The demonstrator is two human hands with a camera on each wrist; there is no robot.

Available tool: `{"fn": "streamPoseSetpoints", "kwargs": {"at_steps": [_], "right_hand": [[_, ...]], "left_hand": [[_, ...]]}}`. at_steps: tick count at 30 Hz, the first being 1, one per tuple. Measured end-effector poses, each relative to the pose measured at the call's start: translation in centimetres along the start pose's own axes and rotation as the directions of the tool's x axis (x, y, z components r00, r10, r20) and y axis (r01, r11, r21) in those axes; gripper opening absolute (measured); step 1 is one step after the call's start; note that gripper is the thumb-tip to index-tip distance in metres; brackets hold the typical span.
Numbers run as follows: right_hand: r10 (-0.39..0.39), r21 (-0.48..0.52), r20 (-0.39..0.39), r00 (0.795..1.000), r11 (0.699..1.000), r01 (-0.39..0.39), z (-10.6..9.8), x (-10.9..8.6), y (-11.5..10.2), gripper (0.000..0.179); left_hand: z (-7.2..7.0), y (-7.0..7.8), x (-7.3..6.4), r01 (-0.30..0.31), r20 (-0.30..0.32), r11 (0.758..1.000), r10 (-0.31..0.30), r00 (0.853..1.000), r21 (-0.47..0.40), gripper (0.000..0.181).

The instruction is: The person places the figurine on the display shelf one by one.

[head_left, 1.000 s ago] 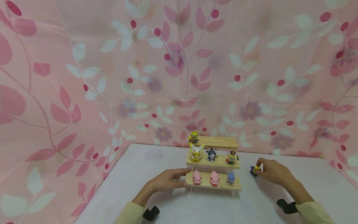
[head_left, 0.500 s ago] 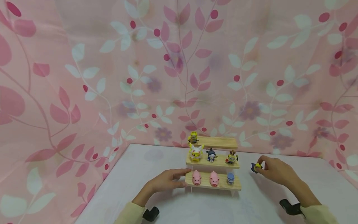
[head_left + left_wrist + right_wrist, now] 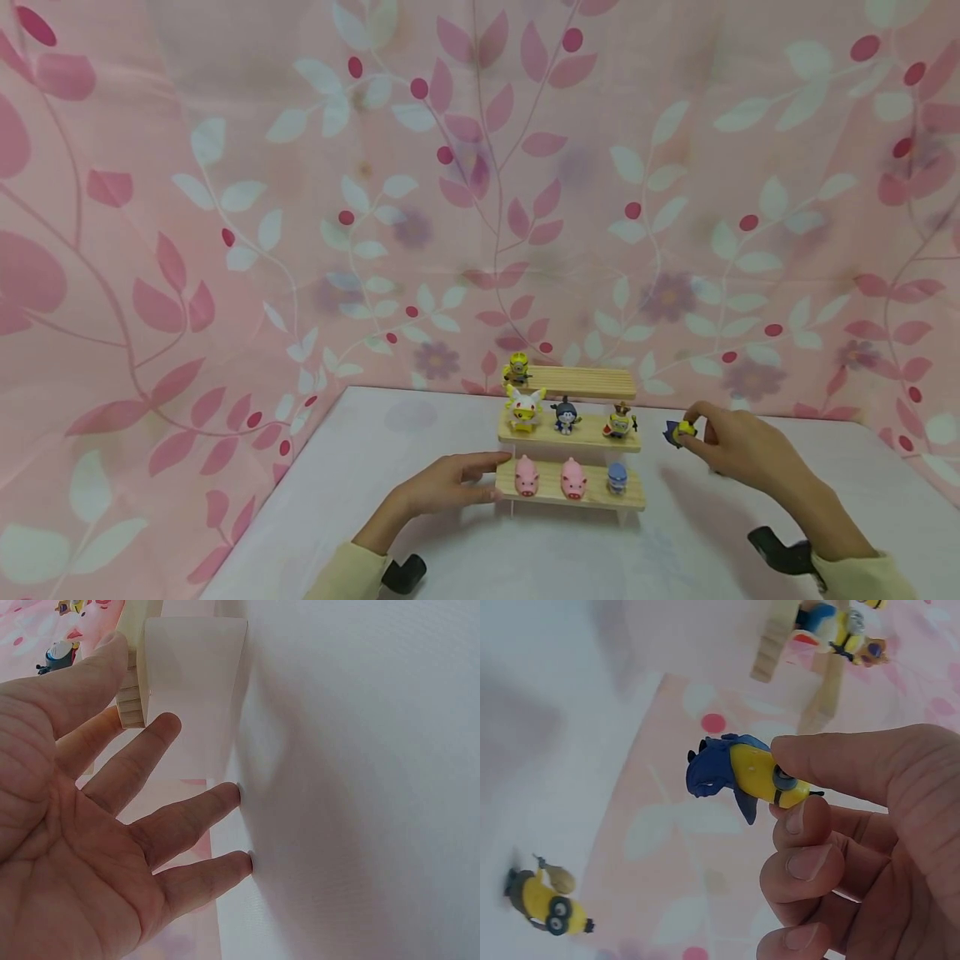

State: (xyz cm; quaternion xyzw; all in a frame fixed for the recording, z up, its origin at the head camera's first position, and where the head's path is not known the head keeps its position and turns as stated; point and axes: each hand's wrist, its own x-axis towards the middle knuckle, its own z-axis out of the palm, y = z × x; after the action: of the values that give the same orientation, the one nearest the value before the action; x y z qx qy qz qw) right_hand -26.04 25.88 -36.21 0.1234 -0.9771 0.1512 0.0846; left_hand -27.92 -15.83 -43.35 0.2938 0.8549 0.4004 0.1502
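Observation:
My right hand (image 3: 738, 442) pinches a small yellow Minion figurine (image 3: 754, 769) with blue clothing between thumb and fingers, above the table right of the stand. In the right wrist view it lies sideways, its blue part pointing away from the fingertips. My left hand (image 3: 450, 482) holds the left end of the lowest board of a three-tier wooden display stand (image 3: 592, 497), thumb at the front corner and index finger at the back. The other left fingers are spread, two tips right at the tabletop. Two pink pig figurines (image 3: 527, 478) and a blue-capped figurine (image 3: 617, 477) stand on that board.
The middle board bears a white-and-yellow figurine (image 3: 523, 410), a dark-hooded figurine (image 3: 566, 415) and a crowned Minion (image 3: 620, 421). Another Minion (image 3: 517, 369) stands at the top board's left end. A second loose Minion (image 3: 547, 904) is on the table under my right hand. Behind hangs a pink floral curtain (image 3: 337, 208).
My right hand has lifted the blue-clothed Minion off the table and shifted it slightly back and toward the stand. The left hand stays at the lowest board.

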Motion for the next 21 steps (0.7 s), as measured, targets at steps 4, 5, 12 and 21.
{"fn": "streamPoseSetpoints", "kwargs": {"at_steps": [4, 5, 12, 21], "right_hand": [[-0.001, 0.007, -0.008, 1.0, 1.0, 0.001, -0.7, -0.2, -0.7, 0.034], [-0.003, 0.01, -0.011, 1.0, 1.0, 0.003, -0.9, -0.2, -0.9, 0.035], [-0.01, 0.029, -0.02, 1.0, 1.0, 0.01, -2.2, -0.5, -1.8, 0.038], [-0.002, 0.028, -0.044, 0.999, 1.0, 0.004, -3.0, -0.5, -2.7, 0.039]], "left_hand": [[0.0, 0.0, 0.0, -0.007, 0.002, 1.0, 0.007, 1.0, -0.001, 0.054], [0.0, 0.0, 0.0, -0.01, 0.002, 1.0, 0.01, 1.0, -0.001, 0.054], [0.0, -0.3, 0.1, -0.022, 0.006, 1.0, 0.022, 1.0, 0.0, 0.054], [0.1, -0.4, 0.1, -0.033, 0.007, 0.999, 0.033, 0.999, 0.007, 0.054]]}}
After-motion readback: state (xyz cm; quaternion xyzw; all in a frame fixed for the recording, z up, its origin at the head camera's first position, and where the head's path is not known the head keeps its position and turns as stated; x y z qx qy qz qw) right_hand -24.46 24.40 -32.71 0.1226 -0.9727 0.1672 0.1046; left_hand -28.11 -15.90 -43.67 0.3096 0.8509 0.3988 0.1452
